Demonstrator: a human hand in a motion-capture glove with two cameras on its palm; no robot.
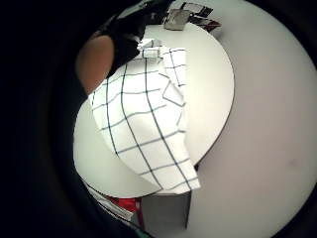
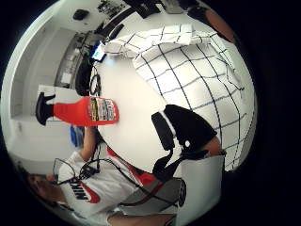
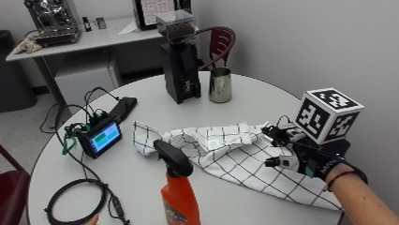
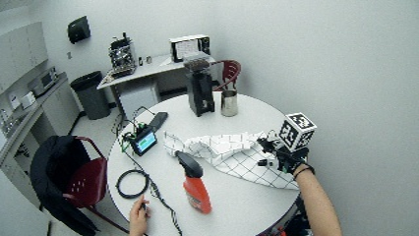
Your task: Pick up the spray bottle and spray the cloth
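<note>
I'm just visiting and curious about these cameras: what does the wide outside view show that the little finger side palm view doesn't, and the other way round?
Only the wide outside view shows the spray bottle standing upright, the metal cup, the coffee grinder, the small screen and the bare hand at the table's edge. Only the little finger side palm view shows the cloth's corner hanging over the table's rim. Both share the checked cloth on the round white table and the gloved right hand above the cloth.
</note>
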